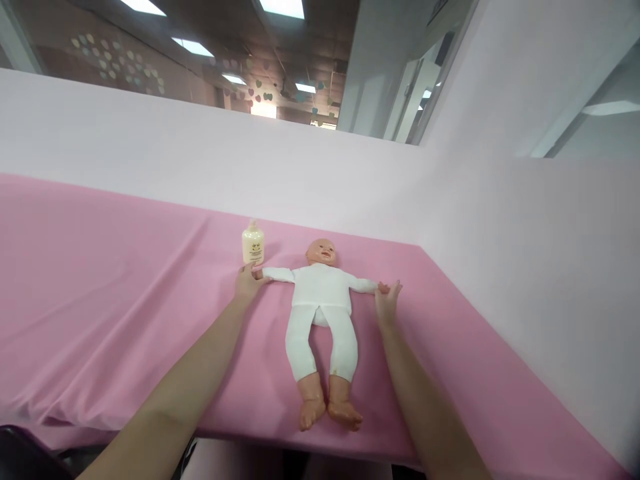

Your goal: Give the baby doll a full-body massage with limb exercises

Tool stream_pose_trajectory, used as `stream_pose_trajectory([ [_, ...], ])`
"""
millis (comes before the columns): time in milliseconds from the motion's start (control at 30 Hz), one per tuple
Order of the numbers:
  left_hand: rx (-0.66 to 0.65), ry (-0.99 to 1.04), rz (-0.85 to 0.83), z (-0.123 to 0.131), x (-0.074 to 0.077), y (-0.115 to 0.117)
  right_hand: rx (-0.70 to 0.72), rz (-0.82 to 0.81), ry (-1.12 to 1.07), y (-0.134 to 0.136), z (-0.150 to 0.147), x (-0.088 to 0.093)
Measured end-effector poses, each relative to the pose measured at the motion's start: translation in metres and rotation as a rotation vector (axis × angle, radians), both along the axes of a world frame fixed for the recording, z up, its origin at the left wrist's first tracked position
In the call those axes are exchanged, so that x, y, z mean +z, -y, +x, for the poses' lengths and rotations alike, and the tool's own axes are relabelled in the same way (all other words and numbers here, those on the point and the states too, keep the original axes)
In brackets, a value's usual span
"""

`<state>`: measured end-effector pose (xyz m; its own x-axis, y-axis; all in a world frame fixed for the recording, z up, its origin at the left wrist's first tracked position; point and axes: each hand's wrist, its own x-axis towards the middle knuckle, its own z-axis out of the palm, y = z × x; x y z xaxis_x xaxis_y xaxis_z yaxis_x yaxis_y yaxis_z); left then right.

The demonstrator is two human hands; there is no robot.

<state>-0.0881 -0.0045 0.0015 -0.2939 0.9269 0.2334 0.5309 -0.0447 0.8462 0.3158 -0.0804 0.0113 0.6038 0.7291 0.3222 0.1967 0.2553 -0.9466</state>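
A baby doll (321, 287) in a white long-sleeved top and white trousers lies on its back, its arms stretched out sideways and its feet toward me. My left hand (248, 281) is closed around the doll's hand on the left side. On the other side, my right hand (387, 305) grips the doll's other hand between thumb and fingers. Just beyond my left hand stands an upright cream-coloured pump bottle (253, 245) with a small printed label.
A pink cloth (125, 280) with creases at the left covers the table. White walls (200, 157) border it at the back and right. Above the back wall is a window (225, 60) with heart-shaped stickers. A dark object (25, 453) sits at the lower left.
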Motion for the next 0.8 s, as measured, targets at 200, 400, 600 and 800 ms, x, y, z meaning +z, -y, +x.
stream_pose_trajectory([
  [200,0.022,0.863,0.161,0.014,0.0,-0.011,-0.004,0.091,0.438,0.0,-0.021,0.008],
  [400,-0.103,1.173,0.074,0.027,0.007,-0.017,0.196,0.192,0.689,-0.014,-0.068,0.042],
  [600,-0.083,1.521,0.079,0.026,0.011,-0.016,0.594,0.257,1.138,-0.051,-0.143,0.087],
  [800,-0.108,1.62,0.2,0.029,0.01,-0.01,0.845,0.073,1.51,-0.072,-0.226,0.087],
])
